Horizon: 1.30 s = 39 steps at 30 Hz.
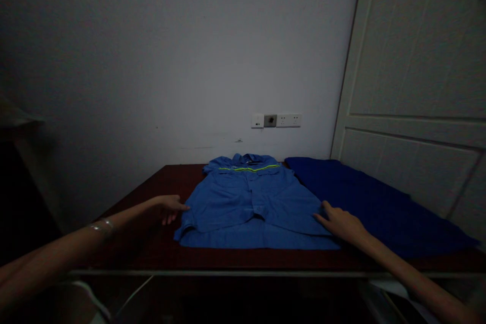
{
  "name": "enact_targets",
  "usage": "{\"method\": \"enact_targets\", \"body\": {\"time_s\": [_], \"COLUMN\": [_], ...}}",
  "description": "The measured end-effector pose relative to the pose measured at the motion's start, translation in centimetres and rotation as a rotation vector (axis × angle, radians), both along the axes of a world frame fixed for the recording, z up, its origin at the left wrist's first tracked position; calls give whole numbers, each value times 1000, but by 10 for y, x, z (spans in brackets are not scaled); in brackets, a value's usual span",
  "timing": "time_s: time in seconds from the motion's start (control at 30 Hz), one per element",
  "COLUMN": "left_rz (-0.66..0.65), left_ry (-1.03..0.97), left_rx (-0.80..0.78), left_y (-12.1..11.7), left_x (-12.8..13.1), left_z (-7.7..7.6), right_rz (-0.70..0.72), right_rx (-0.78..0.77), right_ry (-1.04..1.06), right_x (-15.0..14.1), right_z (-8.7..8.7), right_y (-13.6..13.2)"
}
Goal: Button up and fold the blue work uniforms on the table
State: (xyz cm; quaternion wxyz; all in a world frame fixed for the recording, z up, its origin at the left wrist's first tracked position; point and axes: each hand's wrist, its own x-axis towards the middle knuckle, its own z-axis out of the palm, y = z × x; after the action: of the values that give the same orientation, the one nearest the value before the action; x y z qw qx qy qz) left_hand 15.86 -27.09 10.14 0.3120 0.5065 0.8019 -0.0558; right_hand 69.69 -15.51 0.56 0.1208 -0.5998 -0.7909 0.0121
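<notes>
A blue work shirt (248, 202) lies flat on the dark reddish-brown table (144, 233), its collar at the far side and a yellow-green reflective stripe across its upper part. My left hand (169, 207) is at the shirt's left edge, fingertips at the fabric and holding nothing I can see. My right hand (336, 221) rests on the shirt's lower right part, fingers spread on the cloth. Right of the shirt, a darker blue garment (372, 205) lies flat, touching it. A bracelet (102, 226) circles my left wrist.
A white wall with a socket panel (276, 120) rises behind the table. A white panelled door (412, 86) stands at the right. A pale metal strip (228, 273) runs along the table's near edge, with dark clutter and a thin cable below.
</notes>
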Motion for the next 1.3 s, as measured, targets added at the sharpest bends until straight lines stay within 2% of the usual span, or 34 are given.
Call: {"method": "enact_targets", "body": {"time_s": [0.13, 0.4, 0.6, 0.77, 0.9, 0.97, 1.13, 1.3], "left_rz": [29, 111, 75, 58, 41, 50, 57, 9], "left_ry": [-57, -121, -157, -252, -346, -377, -417, -391], "left_rx": [-170, 38, 59, 34, 50, 53, 21, -53], "left_y": [-16, -27, -25, -30, -40, -46, -53, -48], "left_x": [-2, 22, 24, 23, 18, 15, 13, 9], "left_z": [-4, -19, -23, -9, 8, 12, 7, -3], "right_rz": [11, 80, 85, 80, 20, 13, 71, 115], "right_rx": [-12, -68, -95, -177, -414, -503, -544, -425], "right_ry": [58, 222, 350, 485, 658, 704, 658, 521], "right_x": [6, 8, 12, 20, 29, 32, 35, 29], "right_z": [-9, -17, -26, -13, 6, 11, 4, 4], "right_y": [0, 9, 19, 18, 8, 2, -11, -22]}}
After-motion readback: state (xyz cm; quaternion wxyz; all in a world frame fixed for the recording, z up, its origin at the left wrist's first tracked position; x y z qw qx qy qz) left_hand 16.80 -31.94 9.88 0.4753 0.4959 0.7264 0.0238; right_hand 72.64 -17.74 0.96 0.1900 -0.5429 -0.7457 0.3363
